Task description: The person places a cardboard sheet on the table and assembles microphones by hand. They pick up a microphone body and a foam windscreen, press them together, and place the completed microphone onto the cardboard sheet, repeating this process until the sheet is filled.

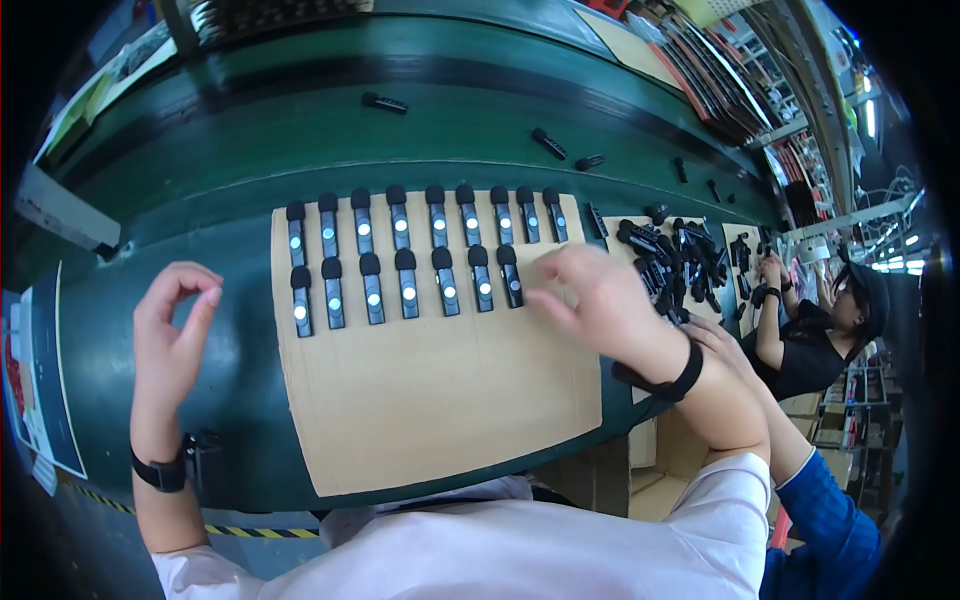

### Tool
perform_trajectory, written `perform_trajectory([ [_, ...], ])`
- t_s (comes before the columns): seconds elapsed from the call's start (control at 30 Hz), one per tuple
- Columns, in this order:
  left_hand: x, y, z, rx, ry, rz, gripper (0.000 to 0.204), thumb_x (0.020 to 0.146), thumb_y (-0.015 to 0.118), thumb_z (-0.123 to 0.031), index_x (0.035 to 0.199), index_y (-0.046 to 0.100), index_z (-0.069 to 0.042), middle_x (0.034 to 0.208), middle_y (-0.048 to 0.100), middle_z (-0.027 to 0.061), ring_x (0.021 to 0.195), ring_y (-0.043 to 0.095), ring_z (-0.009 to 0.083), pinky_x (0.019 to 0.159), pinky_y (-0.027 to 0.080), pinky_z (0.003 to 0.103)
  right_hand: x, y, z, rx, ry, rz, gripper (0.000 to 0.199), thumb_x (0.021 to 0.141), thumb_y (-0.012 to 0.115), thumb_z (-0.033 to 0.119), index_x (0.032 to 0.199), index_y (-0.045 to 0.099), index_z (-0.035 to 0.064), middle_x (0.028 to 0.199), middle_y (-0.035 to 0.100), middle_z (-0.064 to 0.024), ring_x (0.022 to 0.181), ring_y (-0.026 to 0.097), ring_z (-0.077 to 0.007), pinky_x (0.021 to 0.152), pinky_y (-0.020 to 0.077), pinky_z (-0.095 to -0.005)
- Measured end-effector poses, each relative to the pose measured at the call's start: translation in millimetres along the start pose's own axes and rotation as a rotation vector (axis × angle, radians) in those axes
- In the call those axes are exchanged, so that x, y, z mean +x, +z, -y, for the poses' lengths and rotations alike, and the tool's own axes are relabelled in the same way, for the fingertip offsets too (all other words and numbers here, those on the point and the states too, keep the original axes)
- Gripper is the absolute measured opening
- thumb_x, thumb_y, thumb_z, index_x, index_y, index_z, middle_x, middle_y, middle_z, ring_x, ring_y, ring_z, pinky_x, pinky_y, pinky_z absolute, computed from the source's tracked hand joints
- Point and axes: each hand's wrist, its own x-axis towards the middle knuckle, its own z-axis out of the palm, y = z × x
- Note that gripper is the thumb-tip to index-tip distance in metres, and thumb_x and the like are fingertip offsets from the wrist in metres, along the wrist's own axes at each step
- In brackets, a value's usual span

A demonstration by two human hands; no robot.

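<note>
Small black clip-on microphones with foam tips lie in two rows on a flat sheet of brown cardboard (450, 400). Most carry a pale round dot, such as one microphone (408, 285) in the near row. The rightmost near-row microphone (512, 278) has a darker round mark. Beside it, over the board's right part, is my right hand (600, 300), slightly blurred, with thumb and fingers apart and nothing visible between them. My left hand (172, 325) hovers left of the board, fingers loosely curved, a gap inside the curl and nothing in it.
Right of the board lies a pile of black microphones (685, 265). Another person's hand (715, 345), with a blue sleeve (825, 500), reaches in beside my right forearm. Loose microphones (385, 103) lie on the green surface (300, 120) behind. A person in black (800, 350) works farther right.
</note>
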Motion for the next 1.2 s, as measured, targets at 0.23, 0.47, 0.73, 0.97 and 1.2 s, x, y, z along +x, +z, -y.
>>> perform_trajectory([
  [0.23, 103.5, -13.3, 45.9, 0.24, -0.012, 0.108, 0.006, 0.089, 0.058, -0.005, 0.089, 0.056, 0.001, 0.078, 0.058, 0.0056, 0.075, 0.055, 0.0118, 0.072, 0.046, 0.026, 29.5, -15.9, -111.3, 0.129, 0.632, 0.097, 0.028, 0.086, 0.066, 0.015, 0.11, 0.058, 0.0019, 0.087, 0.066, -0.0106, 0.08, 0.065, -0.0218, 0.073, 0.0516, -0.0304],
  [0.47, 192.1, 27.7, 71.9, 0.436, 0.059, 0.165, 0.011, 0.087, 0.06, -0.008, 0.092, 0.056, 0.001, 0.08, 0.06, 0.0109, 0.074, 0.057, 0.0203, 0.07, 0.048, 0.031, 67.3, 27.1, -224.7, -0.021, 0.7, 0.147, 0.032, 0.088, 0.063, 0.02, 0.116, 0.059, 0.0057, 0.093, 0.067, -0.0138, 0.088, 0.065, -0.0279, 0.08, 0.0494, -0.0365],
  [0.73, 232.6, 64.0, 75.9, 0.492, 0.219, 0.256, 0.022, 0.086, 0.061, -0.007, 0.107, 0.057, -0.002, 0.105, 0.06, 0.0143, 0.098, 0.059, 0.0274, 0.089, 0.048, 0.036, 143.6, 50.8, -193.0, 0.08, 0.487, 0.339, 0.033, 0.084, 0.07, 0.022, 0.109, 0.06, 0.0046, 0.09, 0.065, -0.0142, 0.085, 0.062, -0.0265, 0.078, 0.0485, -0.035],
  [0.97, 250.0, 93.9, 88.6, 0.569, 0.477, 0.254, 0.03, 0.084, 0.063, -0.005, 0.113, 0.058, -0.004, 0.115, 0.058, 0.016, 0.109, 0.056, 0.0329, 0.097, 0.045, 0.039, 129.3, 17.3, -186.7, 0.073, 0.493, 0.391, 0.029, 0.082, 0.072, 0.022, 0.099, 0.06, 0.0025, 0.086, 0.062, -0.0128, 0.08, 0.059, -0.025, 0.077, 0.0478, -0.0331],
  [1.2, 263.2, 81.7, 108.9, 0.561, 0.251, 0.389, 0.025, 0.086, 0.061, -0.004, 0.111, 0.058, -0.001, 0.108, 0.06, 0.0147, 0.097, 0.059, 0.0288, 0.088, 0.047, 0.037, 22.6, -37.5, -141.1, 0.084, 0.487, 0.266, 0.027, 0.08, 0.073, 0.018, 0.098, 0.06, 0.0027, 0.09, 0.061, -0.0127, 0.084, 0.059, -0.0271, 0.077, 0.0481, -0.0339],
])
